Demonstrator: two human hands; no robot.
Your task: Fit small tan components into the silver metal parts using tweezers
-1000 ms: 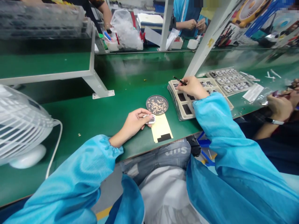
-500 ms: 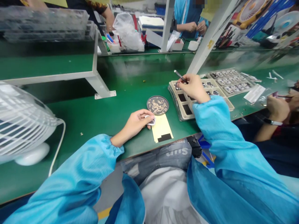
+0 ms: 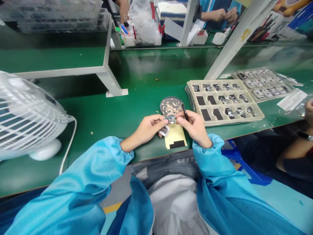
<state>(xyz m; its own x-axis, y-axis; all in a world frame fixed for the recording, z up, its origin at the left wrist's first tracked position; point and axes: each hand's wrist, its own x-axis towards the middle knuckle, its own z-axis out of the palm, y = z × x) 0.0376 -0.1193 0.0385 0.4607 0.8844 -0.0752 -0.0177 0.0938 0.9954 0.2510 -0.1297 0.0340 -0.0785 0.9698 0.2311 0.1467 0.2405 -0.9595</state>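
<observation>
Head view: pinches a small framed part (image 3: pixel 164 130) in the left hand (image 3: pixel 146 129), over the yellow sheet (image 3: pixel 174 138); pinches a tiny metal piece (image 3: pixel 170 119) in the right hand (image 3: pixel 194 125), dark tool (image 3: pixel 184 112) tucked alongside. Risks dropping that piece into the round dish (image 3: pixel 171 105) through a crowded grip.

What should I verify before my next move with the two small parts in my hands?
1. Left hand grips the white-framed part: ok.
2. Right hand pinches the small metal piece: ok.
3. Dark tool held in the right hand, tip away from both parts: ok.
4. Metal piece lined up with the white-framed part: cannot tell, too small.
5. Yellow sheet lies under the hands: ok.
6. Tray close by, pockets partly filled: ok.
</observation>
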